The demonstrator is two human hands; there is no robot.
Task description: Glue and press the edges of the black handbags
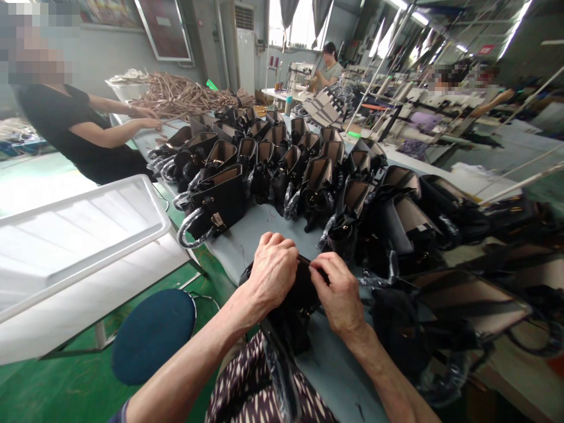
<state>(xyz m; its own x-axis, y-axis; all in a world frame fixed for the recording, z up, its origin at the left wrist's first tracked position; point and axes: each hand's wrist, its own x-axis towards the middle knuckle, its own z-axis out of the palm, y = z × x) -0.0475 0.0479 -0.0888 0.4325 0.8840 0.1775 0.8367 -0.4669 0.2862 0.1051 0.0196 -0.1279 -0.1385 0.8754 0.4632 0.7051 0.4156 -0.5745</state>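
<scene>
My left hand (272, 271) and my right hand (340, 294) are both closed on one black handbag (301, 294) at the near edge of the grey table (247, 235). The fingers curl over its top edge, close together. The bag hangs partly over the table edge toward my lap, with plastic wrap trailing below it. Right behind it stand several black handbags with tan linings (304, 170), packed in rows, their handles wrapped in clear plastic.
A round blue stool (152, 335) stands on the green floor at my left, beside a white tray table (79, 235). A person in black (74, 129) works at the table's far left near a pile of tan straps (185, 94). Other people sit at machines behind.
</scene>
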